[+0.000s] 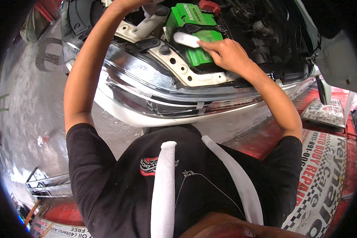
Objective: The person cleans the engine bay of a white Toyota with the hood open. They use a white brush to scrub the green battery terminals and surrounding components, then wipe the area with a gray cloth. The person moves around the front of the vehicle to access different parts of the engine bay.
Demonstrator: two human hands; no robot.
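Note:
At the top edge, my left hand (134,2) is mostly cut off, so its fingers and anything in them cannot be made out. It is over the front of a car's engine bay, near a pale filler neck (150,25). My right hand (230,55) has its index finger on the end of a blurred white oblong object (186,40), which it seems to pinch; the thumb is partly hidden. This object lies over a green Amaron car battery (193,15) with a red terminal cover (209,6). A cream metal radiator support (172,61) runs in front of the battery.
The white front bumper (131,117) and chrome-trimmed grille lie between my body and the engine bay. Dark engine parts fill the upper right, beside the fender. Two white fabric strips (163,190) hang over my black shirt. A printed banner (324,178) lies at the right.

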